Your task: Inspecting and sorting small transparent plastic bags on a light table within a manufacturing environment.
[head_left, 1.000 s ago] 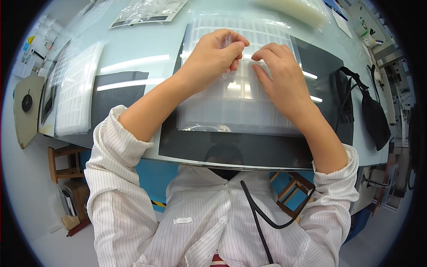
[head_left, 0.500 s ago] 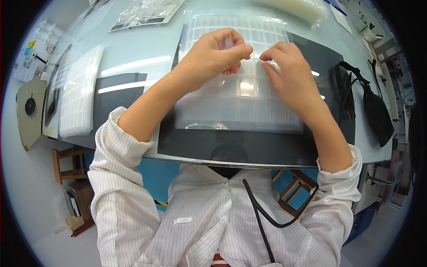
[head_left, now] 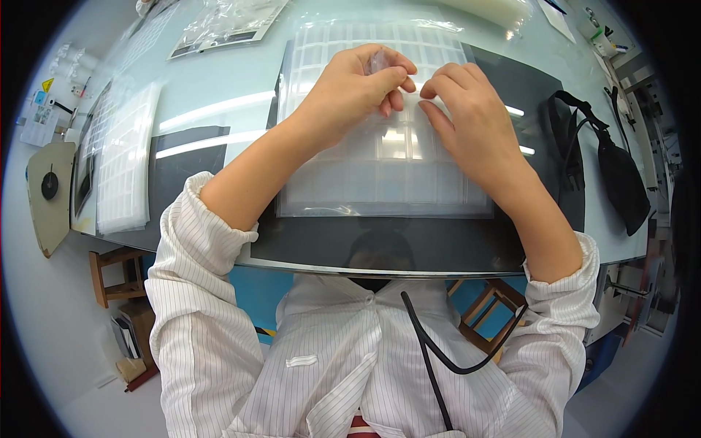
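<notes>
In front of me lies a stack of clear plastic pocket sheets [head_left: 343,201], divided into a grid of small compartments. Over its upper part, my left hand [head_left: 358,84] is closed, fingers curled round a crumpled piece of clear plastic [head_left: 376,63]. Just to its right, my right hand [head_left: 475,109] has its thumb and bent forefinger drawn close in a pinch. Whatever lies between those fingertips is too small or see-through to make out. A narrow space separates the two hands. Light reflections on the sheets hide details beneath them.
Under the sheets is a dark mat [head_left: 321,244] on the glass-topped table [head_left: 212,84]. More gridded sheets [head_left: 125,182] are piled at the left. Plastic-wrapped packets [head_left: 230,25] lie at the back. A black strapped pouch [head_left: 621,186] rests at the right edge.
My right hand has shifted slightly left and its fingers have bent more. My left hand still holds the clear plastic, its fingers slightly rearranged. The view has moved a little.
</notes>
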`<state>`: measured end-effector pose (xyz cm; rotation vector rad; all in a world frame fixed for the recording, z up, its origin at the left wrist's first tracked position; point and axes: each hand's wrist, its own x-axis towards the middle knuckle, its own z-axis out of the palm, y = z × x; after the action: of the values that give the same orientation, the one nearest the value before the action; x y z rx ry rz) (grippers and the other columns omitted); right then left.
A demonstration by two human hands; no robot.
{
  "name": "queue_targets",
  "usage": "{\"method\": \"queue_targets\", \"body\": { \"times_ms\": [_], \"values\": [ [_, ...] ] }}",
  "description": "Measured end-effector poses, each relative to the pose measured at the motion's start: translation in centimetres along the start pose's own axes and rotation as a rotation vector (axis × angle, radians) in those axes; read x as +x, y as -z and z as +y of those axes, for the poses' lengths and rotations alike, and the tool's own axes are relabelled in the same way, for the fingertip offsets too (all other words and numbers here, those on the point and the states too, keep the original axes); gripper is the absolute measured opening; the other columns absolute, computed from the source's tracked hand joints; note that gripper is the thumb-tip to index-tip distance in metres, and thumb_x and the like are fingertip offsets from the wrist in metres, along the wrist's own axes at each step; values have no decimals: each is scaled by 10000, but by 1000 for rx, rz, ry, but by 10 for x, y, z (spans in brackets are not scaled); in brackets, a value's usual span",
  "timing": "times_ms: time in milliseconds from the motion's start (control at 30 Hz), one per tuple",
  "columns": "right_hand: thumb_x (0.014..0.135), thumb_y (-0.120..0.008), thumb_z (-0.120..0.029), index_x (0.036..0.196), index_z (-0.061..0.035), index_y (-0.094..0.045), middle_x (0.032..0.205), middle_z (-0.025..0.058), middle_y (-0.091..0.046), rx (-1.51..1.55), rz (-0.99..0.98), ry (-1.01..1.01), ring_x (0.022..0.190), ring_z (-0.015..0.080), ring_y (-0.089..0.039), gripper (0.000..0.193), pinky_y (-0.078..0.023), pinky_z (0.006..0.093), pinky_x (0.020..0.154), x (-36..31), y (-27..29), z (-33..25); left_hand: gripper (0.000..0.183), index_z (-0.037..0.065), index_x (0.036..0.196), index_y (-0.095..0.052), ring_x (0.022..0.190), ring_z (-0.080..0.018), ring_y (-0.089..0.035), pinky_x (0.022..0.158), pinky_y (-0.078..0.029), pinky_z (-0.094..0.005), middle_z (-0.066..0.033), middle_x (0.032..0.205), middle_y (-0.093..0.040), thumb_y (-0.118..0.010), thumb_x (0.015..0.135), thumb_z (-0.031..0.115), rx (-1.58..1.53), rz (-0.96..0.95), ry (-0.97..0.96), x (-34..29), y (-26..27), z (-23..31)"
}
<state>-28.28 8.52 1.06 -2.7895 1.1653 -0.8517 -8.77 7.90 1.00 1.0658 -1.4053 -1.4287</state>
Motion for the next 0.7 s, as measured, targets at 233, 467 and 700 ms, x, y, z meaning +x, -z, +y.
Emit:
{"method": "queue_targets", "body": {
  "times_ms": [233, 467, 700],
  "values": [
    [813, -683, -32, 882, -14, -623, 921, 82, -612, -3, 41, 19, 909, 282, -562, 93, -472, 378, 799, 1, 1, 0, 211, 7, 1104, -635, 687, -43, -529, 609, -421, -192, 1, 838, -592, -567, 977, 161, -19, -9, -41, -2, 2, -1],
    [824, -676, -44, 884, -9, -622, 901, 88, -615, -49, 44, 29, 888, 270, -565, 88, -467, 367, 781, 2, 1, -2, 299, 30, 1155, -651, 640, -42, -469, 572, -376, -199, 34, 717, -529, -603, 977, 266, 51, -51, -72, -3, -1, -1],
    [833, -671, -51, 913, -6, -621, 943, 94, -623, 121, 140, -17, 897, 266, -579, 104, -470, 362, 797, -1, 9, 5, 336, 32, 1141, -654, 636, -44, -464, 565, -374, -209, 38, 699, -517, -602, 978, 321, 129, -110, -73, -4, -3, 2]
  ]
}}
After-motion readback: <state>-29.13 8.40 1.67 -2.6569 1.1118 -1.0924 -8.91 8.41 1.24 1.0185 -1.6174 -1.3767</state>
